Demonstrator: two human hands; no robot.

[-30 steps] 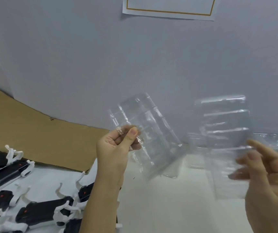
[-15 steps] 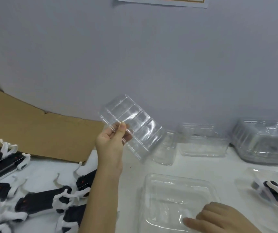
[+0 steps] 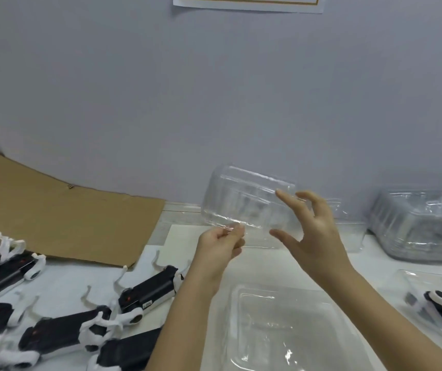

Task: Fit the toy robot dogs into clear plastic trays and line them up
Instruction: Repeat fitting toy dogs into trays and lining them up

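Toy robot dogs (image 3: 147, 290), black with white legs, lie in a bunch on the white table (image 3: 62, 278) in the lower left of the frame. One clear plastic tray with ribs (image 3: 241, 202) is up in the air in the middle of the frame, tilted. The left hand (image 3: 219, 245) pinches its bottom edge between thumb and fingers. The right hand (image 3: 316, 228) is at the tray's right end with its fingers spread wide and straight; I cannot tell if they touch the tray. A second clear tray (image 3: 281, 330) lies flat on the table at the bottom middle, between the two arms. At the lower right edge, one more black and white dog (image 3: 441, 309) lies in another clear tray (image 3: 412, 277). A pile of clear trays (image 3: 415, 231) stands at the right by the grey wall (image 3: 214, 89). A flat brown cardboard sheet (image 3: 67, 218) lies at the left. A white paper with a gold line (image 3: 246, 2) hangs at the top.
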